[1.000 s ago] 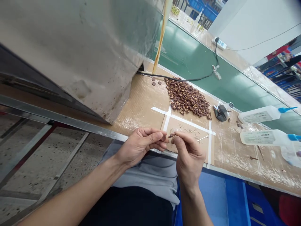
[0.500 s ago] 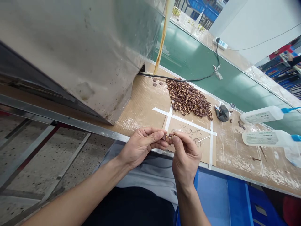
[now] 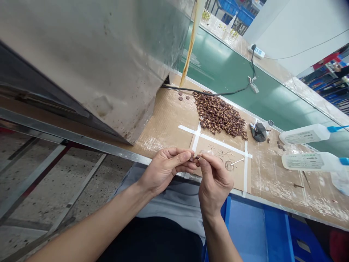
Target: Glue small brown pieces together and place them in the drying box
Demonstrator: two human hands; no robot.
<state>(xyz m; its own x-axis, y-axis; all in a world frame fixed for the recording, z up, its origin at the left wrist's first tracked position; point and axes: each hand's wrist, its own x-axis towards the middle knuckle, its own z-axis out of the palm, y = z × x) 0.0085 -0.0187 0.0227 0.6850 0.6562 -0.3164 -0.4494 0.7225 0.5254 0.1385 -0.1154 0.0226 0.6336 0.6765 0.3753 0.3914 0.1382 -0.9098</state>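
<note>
My left hand (image 3: 165,168) is closed in a pinch at the bench's near edge. Between its fingertips is a small dark brown part (image 3: 194,158) with a glint of gold colour. Facing it, my right hand (image 3: 215,178) is also pinched, its fingertips meeting the same spot; whatever it grips there is too small to name. Beyond both hands lies a heap of small brown-and-gold parts (image 3: 220,115) on the cardboard-covered bench (image 3: 169,112). A taped cardboard sheet (image 3: 237,182) under and right of my hands carries a white cotton swab (image 3: 237,162) and loose bits.
A big metal housing (image 3: 109,65) fills the left. A black cable (image 3: 223,94) runs behind the heap. Two squeeze bottles (image 3: 305,134) and a dark wrapped object (image 3: 257,131) are at right. Brown discs (image 3: 180,98) lie near the housing; a blue crate (image 3: 247,225) is below the bench.
The view has shifted very slightly. Both hands keep nearly the same pose, with only a small movement of the fingertips around the brown part.
</note>
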